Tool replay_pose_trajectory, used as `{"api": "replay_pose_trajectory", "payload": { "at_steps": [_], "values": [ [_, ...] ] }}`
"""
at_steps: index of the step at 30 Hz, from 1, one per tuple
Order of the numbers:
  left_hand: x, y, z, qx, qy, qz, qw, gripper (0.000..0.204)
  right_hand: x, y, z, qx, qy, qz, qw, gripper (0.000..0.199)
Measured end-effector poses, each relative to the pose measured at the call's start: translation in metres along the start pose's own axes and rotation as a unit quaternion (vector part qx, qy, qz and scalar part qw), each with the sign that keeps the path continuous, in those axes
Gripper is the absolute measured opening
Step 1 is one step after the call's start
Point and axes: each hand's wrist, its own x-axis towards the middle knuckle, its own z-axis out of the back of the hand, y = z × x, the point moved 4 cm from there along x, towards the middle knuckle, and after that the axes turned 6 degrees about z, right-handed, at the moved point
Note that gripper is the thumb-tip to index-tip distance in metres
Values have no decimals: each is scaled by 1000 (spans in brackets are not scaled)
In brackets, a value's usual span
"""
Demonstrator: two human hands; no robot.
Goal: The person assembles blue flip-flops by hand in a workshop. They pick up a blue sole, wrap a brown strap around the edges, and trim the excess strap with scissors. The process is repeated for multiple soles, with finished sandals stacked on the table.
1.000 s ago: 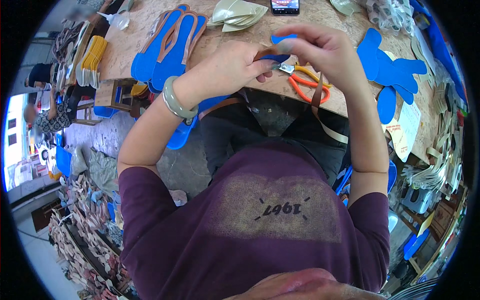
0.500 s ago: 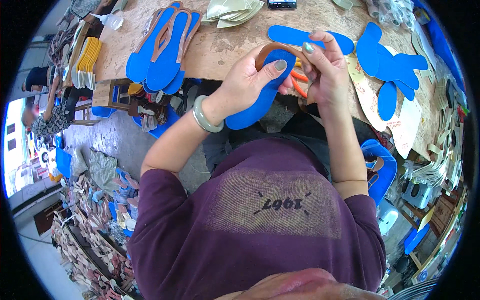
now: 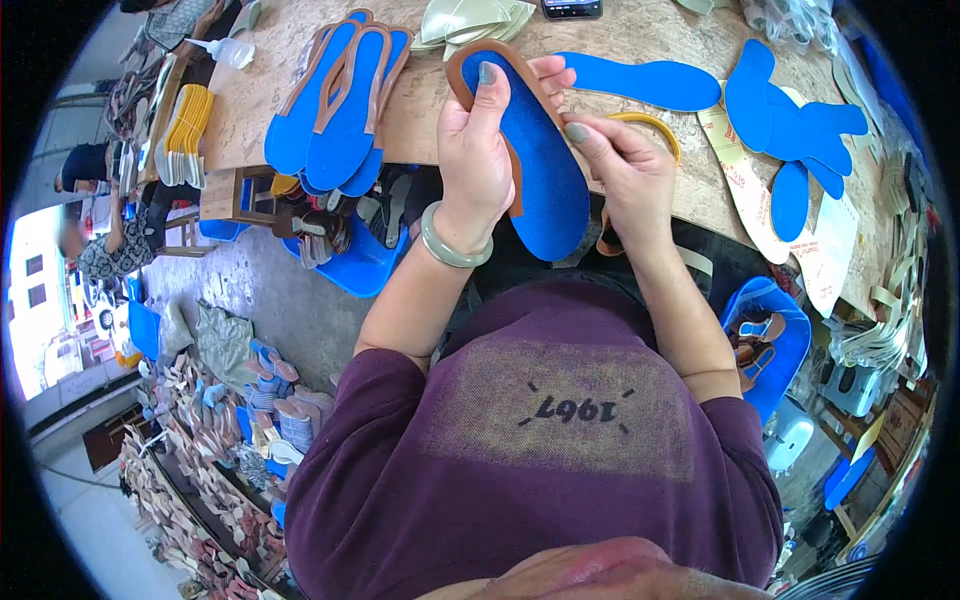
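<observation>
A blue insole [image 3: 550, 180] is held up over the near table edge, with its toe away from me. A brown strip [image 3: 530, 80] runs around its toe and down both sides. My left hand [image 3: 475, 150] grips the insole from the left, thumb on the blue face and fingertips showing past the right edge. At that right edge, my right hand [image 3: 632, 175] pinches the strip between thumb and forefinger. A yellow curved loop [image 3: 655, 122] shows behind my right hand; its kind is unclear.
Blue insoles with brown trim [image 3: 340, 120] are stacked at the table's left. Plain blue insoles [image 3: 790, 125] lie to the right, another [image 3: 650, 82] behind my hands. A white squeeze bottle [image 3: 232, 52], a phone [image 3: 572, 9] and cream pieces [image 3: 470, 22] sit farther back.
The insole has turned so its toe leans left, and its trimmed edge shows more fully. My left hand has shifted onto its left side; my right hand has come down to the right edge.
</observation>
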Motion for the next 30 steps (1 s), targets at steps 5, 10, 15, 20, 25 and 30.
{"api": "replay_pose_trajectory", "payload": {
  "at_steps": [5,10,15,20,25,30],
  "values": [
    [-2,-3,4,21,9,-2,1000,35,-3,-10,-5,4,30,15,999,18],
    [-4,-2,8,44,3,17,999,34,1,-12,-10,35,70,-14,997,21],
    [-7,0,6,14,-32,14,999,29,6,-11,-12,-25,98,-1,995,23],
    [-18,20,6,10,-31,33,999,22,5,-12,-9,-34,98,-37,994,22],
    [-22,17,15,-48,-35,75,995,19,0,-11,-3,15,77,-11,997,19],
    [-23,7,12,-77,-44,44,995,20,-5,-14,1,-9,95,-37,995,20]
  ]
}}
